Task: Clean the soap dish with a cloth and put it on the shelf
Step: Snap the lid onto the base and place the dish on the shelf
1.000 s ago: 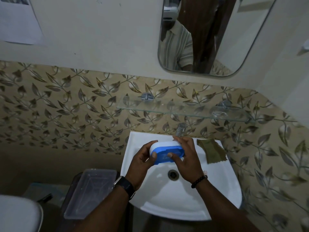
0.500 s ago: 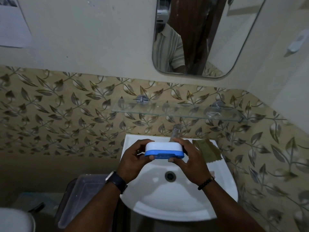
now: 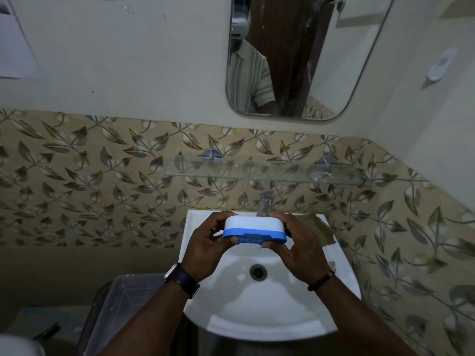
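The soap dish (image 3: pixel 253 228), white on top with a blue base, is held level over the back of the white sink (image 3: pixel 270 312). My left hand (image 3: pixel 209 246) grips its left end, and my right hand (image 3: pixel 295 246) grips its right end, thumbs under the blue edge. An olive-green cloth (image 3: pixel 317 228) lies on the sink's back right rim, partly hidden by my right hand. The glass shelf (image 3: pixel 267 172) is fixed to the tiled wall above the tap, with nothing on it.
A chrome tap (image 3: pixel 264 202) stands behind the dish. A mirror (image 3: pixel 295 55) hangs above the shelf. A clear plastic box (image 3: pixel 123 309) sits left of the sink. A white wall hook (image 3: pixel 439 65) is at the upper right.
Both hands turned the dish from tilted to level and raised it a little toward the tap. The camera tipped upward, showing more of the wall.
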`<state>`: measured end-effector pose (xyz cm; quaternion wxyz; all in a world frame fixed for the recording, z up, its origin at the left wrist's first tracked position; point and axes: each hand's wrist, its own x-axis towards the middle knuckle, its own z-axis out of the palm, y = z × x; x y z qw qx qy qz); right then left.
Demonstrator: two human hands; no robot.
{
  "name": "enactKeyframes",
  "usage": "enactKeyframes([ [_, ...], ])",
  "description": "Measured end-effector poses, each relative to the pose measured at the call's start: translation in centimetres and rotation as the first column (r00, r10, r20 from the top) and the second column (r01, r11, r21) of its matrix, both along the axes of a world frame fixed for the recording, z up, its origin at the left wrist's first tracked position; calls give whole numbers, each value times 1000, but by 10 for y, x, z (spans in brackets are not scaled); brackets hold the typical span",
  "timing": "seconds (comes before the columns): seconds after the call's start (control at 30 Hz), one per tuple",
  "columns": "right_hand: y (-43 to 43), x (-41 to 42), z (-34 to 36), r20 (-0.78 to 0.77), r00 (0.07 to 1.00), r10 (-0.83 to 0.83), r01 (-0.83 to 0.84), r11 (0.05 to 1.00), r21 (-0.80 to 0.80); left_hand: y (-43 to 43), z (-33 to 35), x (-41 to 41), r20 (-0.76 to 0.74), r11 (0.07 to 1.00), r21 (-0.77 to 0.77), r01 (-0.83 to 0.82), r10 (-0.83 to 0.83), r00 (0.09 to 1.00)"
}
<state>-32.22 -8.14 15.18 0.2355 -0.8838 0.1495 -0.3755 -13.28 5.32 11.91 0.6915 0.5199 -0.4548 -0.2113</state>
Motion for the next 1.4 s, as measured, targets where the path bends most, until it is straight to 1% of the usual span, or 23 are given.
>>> enactKeyframes([
  [0.17, -4, 0, 5, 19, 1000, -5, 6, 998, -57, -5, 5, 0, 18, 999, -47, 25, -24, 1000],
  [0.27, -10, 1, 13, -21, 999, 39, -41, 995, -93, -10, 8, -1, 99, 998, -69, 14, -8, 995],
  [0.37, -16, 3, 23, -31, 999, 26, -30, 993, -113, -18, 17, 3, 217, 998, -68, -5, 20, 976],
  [0.43, -25, 6, 31, -5, 1000, 17, -17, 987, -159, -25, 28, 10, 367, 997, -69, -43, 65, 928],
  [0.5, -39, 10, 40, 31, 999, 7, -1, 977, -213, -34, 43, 21, 512, 995, -62, -73, 95, 854],
  [0.53, -47, 13, 45, 48, 999, 2, 10, 971, -237, -40, 51, 26, 555, 997, -45, -67, 81, 828],
  [0.63, -73, 26, 61, 65, 998, -23, 41, 954, -298, -59, 78, 37, 614, 999, 26, -33, 11, 789],
  [0.7, -90, 36, 68, 58, 998, -31, 47, 953, -300, -77, 93, 39, 664, 997, 19, -78, 46, 746],
  [0.8, -113, 53, 71, 41, 997, -60, 69, 953, -296, -105, 107, 40, 677, 972, 23, -235, 158, 719],
  [0.87, -129, 61, 70, 22, 996, -86, 89, 954, -287, -123, 110, 39, 691, 957, 54, -286, 171, 703],
  [0.97, -150, 69, 64, -16, 993, -116, 108, 960, -259, -144, 108, 39, 716, 938, 108, -330, 157, 680],
  [1.07, -168, 75, 55, -34, 990, -134, 122, 961, -250, -161, 103, 40, 719, 919, 171, -355, 130, 683],
  [1.23, -182, 82, 38, -117, 974, -193, 169, 968, -188, -175, 84, 47, 760, 869, 297, -396, 36, 649],
  [1.3, -182, 83, 34, -103, 976, -192, 176, 974, -142, -176, 76, 48, 770, 855, 304, -419, 39, 637],
  [1.4, -183, 83, 32, -93, 978, -186, 173, 976, -134, -178, 73, 51, 774, 847, 303, -436, 48, 631],
])
